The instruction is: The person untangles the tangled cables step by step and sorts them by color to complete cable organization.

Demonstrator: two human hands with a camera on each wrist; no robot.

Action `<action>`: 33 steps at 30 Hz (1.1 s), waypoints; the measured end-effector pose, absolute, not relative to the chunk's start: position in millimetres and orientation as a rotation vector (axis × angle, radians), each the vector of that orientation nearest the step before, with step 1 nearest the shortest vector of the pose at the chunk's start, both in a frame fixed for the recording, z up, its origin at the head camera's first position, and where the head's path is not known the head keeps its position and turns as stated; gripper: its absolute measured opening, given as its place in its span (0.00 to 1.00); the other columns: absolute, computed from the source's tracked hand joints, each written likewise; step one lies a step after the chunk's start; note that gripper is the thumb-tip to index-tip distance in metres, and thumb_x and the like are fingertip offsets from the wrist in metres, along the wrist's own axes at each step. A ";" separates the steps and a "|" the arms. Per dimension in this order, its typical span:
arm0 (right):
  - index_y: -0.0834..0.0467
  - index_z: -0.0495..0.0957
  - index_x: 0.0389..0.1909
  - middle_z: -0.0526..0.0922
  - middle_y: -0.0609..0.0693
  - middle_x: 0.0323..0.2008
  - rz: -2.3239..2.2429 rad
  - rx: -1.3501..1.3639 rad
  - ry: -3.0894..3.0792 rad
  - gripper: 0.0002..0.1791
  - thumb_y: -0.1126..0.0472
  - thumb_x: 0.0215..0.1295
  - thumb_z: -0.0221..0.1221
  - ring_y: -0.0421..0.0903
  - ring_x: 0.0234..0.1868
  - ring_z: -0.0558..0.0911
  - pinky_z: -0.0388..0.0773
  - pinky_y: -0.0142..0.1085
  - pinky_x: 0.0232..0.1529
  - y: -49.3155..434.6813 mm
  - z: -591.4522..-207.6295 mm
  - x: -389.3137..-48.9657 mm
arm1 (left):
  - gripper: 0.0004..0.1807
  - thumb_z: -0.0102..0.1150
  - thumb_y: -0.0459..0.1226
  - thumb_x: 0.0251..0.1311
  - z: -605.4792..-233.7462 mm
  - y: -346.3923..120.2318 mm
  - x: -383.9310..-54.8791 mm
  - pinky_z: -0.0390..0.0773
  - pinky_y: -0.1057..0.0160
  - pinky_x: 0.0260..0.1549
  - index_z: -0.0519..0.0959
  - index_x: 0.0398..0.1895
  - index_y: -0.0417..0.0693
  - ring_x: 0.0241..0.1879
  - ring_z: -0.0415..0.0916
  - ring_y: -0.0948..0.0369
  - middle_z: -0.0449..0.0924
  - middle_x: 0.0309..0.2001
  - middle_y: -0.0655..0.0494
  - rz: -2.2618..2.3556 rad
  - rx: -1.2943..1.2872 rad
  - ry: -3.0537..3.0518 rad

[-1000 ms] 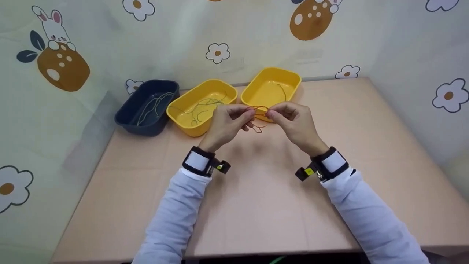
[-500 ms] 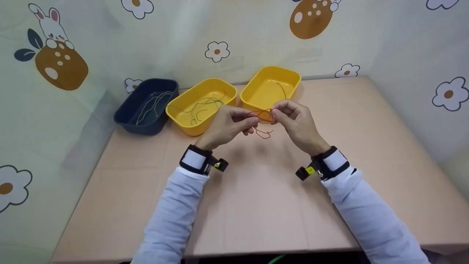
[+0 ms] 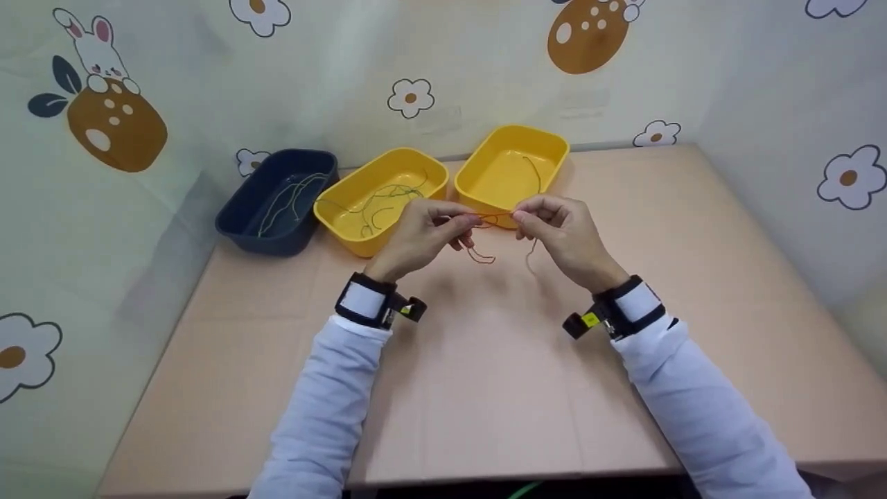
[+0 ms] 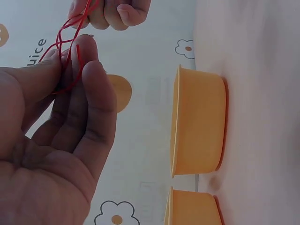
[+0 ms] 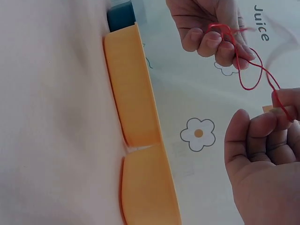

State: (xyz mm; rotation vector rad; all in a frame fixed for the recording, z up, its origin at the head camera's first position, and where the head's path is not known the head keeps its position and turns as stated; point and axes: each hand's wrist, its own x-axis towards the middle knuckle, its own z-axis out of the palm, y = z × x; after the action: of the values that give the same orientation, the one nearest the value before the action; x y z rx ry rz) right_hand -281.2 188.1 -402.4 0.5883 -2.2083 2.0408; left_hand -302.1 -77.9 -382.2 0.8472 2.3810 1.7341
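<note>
A thin red string (image 5: 250, 89) runs between my two hands, above the table in front of the yellow bins. My left hand (image 3: 428, 232) pinches one part of it between thumb and fingers. In the left wrist view several strands of the red string (image 4: 78, 65) cross at the left fingertips. My right hand (image 3: 563, 235) pinches another part with thumb and forefinger. Between the hands the strands are drawn nearly straight in the head view, with a slack loop below. A loose end dangles under each hand.
A dark blue bin (image 3: 277, 235) holds greenish strings. Right of it, a yellow bin (image 3: 367, 247) holds several tangled green strings. Another yellow bin (image 3: 478, 170) with one dark string stands at the back. A patterned curtain (image 3: 485, 76) hangs behind the table (image 3: 485, 388).
My hands have moved slightly apart. The wide loop between them has narrowed to nearly straight strands, and a loose end now hangs below my right hand.
</note>
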 end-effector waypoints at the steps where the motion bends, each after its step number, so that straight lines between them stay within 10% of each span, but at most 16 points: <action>1: 0.67 0.87 0.51 0.90 0.44 0.35 2.039 0.593 -2.220 0.09 0.63 0.83 0.66 0.43 0.39 0.86 0.84 0.32 0.47 189.1 -402.1 -281.5 | 0.12 0.64 0.34 0.83 -381.7 -78.5 -302.1 0.92 0.67 0.42 0.92 0.55 0.37 0.37 0.91 0.49 0.94 0.40 0.45 1.736 0.843 2.391; 13: 0.60 0.90 0.47 0.82 0.46 0.30 1.989 0.764 -2.418 0.08 0.62 0.85 0.63 0.42 0.33 0.77 0.72 0.30 0.34 205.7 -398.8 -285.3 | 0.10 0.66 0.32 0.80 -371.7 -99.2 -305.9 0.93 0.67 0.39 0.93 0.53 0.37 0.32 0.91 0.63 0.95 0.42 0.42 1.798 0.837 2.609; 33: 0.72 0.89 0.46 0.80 0.47 0.29 2.053 0.675 -2.276 0.10 0.67 0.83 0.63 0.45 0.38 0.78 0.76 0.33 0.47 231.5 -399.5 -293.4 | 0.12 0.65 0.37 0.82 -368.6 -121.4 -309.7 0.94 0.64 0.42 0.94 0.55 0.41 0.32 0.89 0.60 0.91 0.36 0.43 1.776 0.779 2.437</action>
State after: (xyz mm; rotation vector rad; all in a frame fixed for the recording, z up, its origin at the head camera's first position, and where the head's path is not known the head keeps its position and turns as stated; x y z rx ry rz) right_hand -293.4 231.5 -399.5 0.6750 -2.2758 2.0526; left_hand -309.7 -121.4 -368.6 0.7790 2.4374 1.7757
